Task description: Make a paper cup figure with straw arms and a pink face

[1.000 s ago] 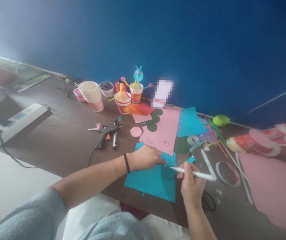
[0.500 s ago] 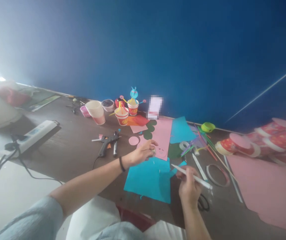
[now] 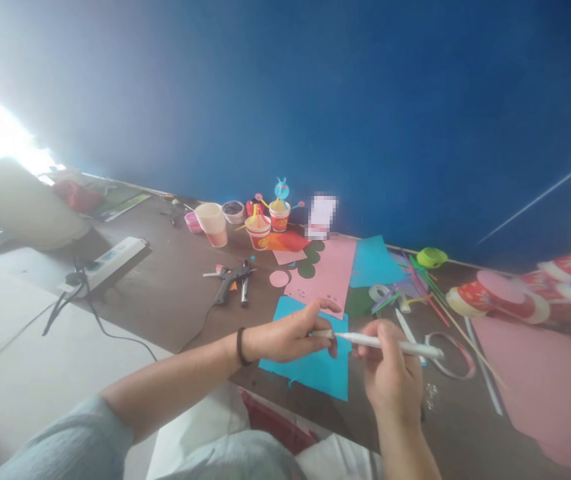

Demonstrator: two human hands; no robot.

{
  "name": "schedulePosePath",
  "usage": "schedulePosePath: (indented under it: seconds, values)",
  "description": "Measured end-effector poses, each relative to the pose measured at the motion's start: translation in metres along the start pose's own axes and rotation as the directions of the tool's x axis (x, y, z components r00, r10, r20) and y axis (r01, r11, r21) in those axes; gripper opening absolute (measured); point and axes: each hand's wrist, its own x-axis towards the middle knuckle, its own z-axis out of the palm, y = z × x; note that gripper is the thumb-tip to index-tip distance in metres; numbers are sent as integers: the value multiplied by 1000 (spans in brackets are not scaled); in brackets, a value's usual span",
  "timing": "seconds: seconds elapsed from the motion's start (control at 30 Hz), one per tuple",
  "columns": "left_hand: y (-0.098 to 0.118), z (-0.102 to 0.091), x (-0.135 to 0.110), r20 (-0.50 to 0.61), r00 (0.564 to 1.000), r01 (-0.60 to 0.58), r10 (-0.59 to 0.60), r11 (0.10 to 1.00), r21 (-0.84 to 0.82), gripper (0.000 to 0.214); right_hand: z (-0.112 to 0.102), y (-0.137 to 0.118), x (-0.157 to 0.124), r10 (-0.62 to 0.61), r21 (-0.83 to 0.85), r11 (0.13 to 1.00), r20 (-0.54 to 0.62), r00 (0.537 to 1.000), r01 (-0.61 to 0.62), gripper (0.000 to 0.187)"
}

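Note:
My right hand [image 3: 390, 363] grips a white marker pen [image 3: 405, 347] like a writing tool, its tip pointing left. Between the thumb and fingers of my left hand [image 3: 295, 337] is a small pale piece [image 3: 324, 333], cap-like in size; its kind is not clear. The pen's tip meets or nearly meets this piece; I cannot tell which. Both hands are above a blue sheet [image 3: 310, 377]. Just beyond lies a pink sheet [image 3: 341, 273] with small dark marks near its lower edge and dark green paper circles [image 3: 306, 269] on its left side.
A glue gun [image 3: 230, 280] with its cord lies left, near a white power strip [image 3: 115, 263]. Paper cups [image 3: 258, 233] and a blue-headed cup figure [image 3: 281, 190] stand by the wall. Right are pipe cleaners [image 3: 428, 283], tape rolls, red cups [image 3: 500, 300] and a large pink sheet [image 3: 540, 373].
My left hand has come down from the pink sheet to over the blue one. My right hand has raised the pen, and its tip is now at the pale piece. The view has shifted left.

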Motion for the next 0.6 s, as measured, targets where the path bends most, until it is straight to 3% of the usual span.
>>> schedulePosePath:
  seconds: [0.27,0.37,0.6]
  values:
    - [2,4,0,63,998,-11,7,997,71,40,-8,11,-5,37,-65,997,108,993,-30,30]
    - [4,8,0,56,998,-17,12,995,101,41,-8,16,-7,93,-71,994,89,992,-86,28]
    - [3,27,-22,-37,999,21,-5,898,440,46,6,24,-37,209,92,973,57,976,-213,28]
